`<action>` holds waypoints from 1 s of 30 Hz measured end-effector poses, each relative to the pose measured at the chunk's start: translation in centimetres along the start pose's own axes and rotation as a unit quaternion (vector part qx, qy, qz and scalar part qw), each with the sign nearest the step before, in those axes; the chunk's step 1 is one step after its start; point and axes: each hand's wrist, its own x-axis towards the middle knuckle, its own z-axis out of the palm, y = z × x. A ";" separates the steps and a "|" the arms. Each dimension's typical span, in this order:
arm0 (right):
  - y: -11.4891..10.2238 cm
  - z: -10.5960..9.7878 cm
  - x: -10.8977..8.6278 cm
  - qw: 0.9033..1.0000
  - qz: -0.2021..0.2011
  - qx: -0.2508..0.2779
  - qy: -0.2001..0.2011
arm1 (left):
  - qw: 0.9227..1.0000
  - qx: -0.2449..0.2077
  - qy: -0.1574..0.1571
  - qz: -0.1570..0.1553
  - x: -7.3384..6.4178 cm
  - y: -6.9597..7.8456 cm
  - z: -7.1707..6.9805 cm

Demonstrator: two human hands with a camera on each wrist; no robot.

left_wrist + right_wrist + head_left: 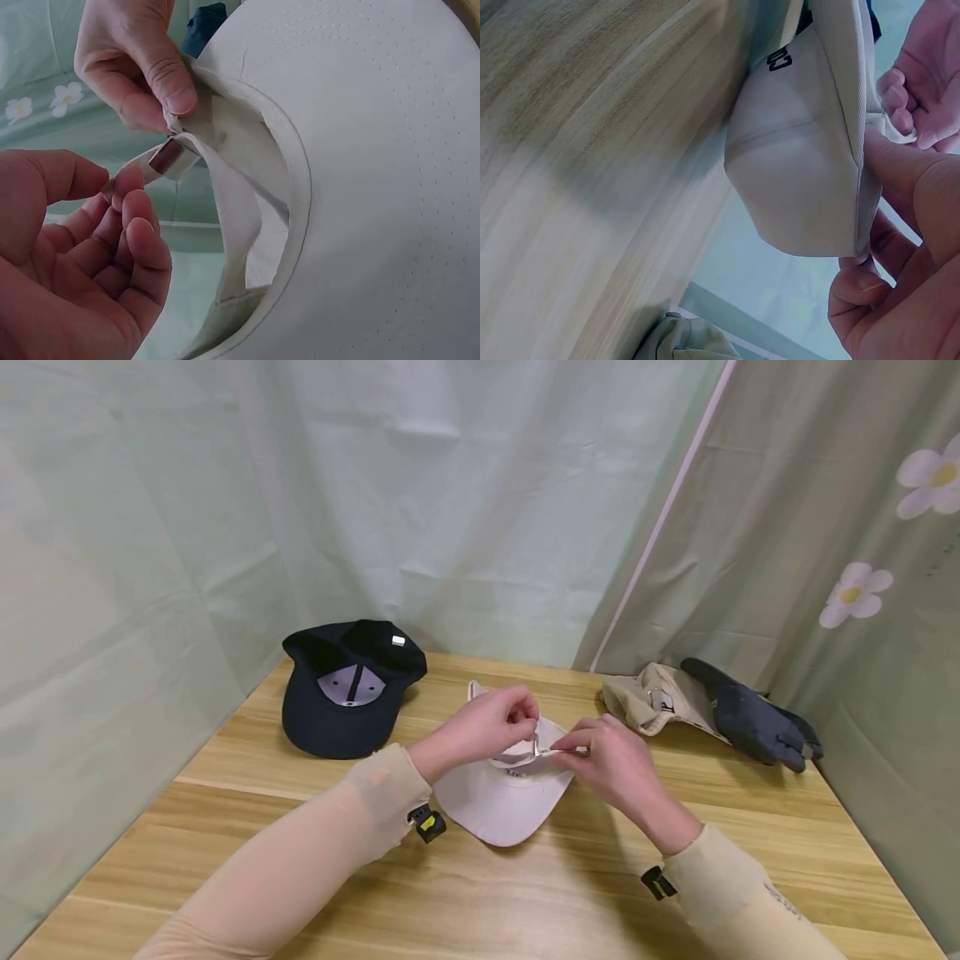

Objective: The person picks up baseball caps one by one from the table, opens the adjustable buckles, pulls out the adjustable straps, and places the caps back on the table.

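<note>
A white baseball cap (502, 806) is held between both hands over the table, its brim toward the person. My left hand (491, 727) pinches the loose end of the back strap (139, 166) between thumb and forefinger, its other fingers curled. Beside it, a metal buckle (174, 156) sits on the strap. With thumb and fingers my right hand (615, 764) grips the cap's back edge near the buckle. In the right wrist view, dark lettering (779, 58) shows on the cap's crown.
A black cap (337, 727) lies upturned at the back left of the wooden table (480, 902). Toward the back right are a beige cap (633, 697) and a dark cap (757, 722), side by side. Curtains (480, 527) hang around the table's back and sides.
</note>
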 end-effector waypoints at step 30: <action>0.4 -0.6 0.1 0.999 0.026 0.026 0.007 | 0.933 0.346 0.007 0.104 -1.6 -0.5 1.7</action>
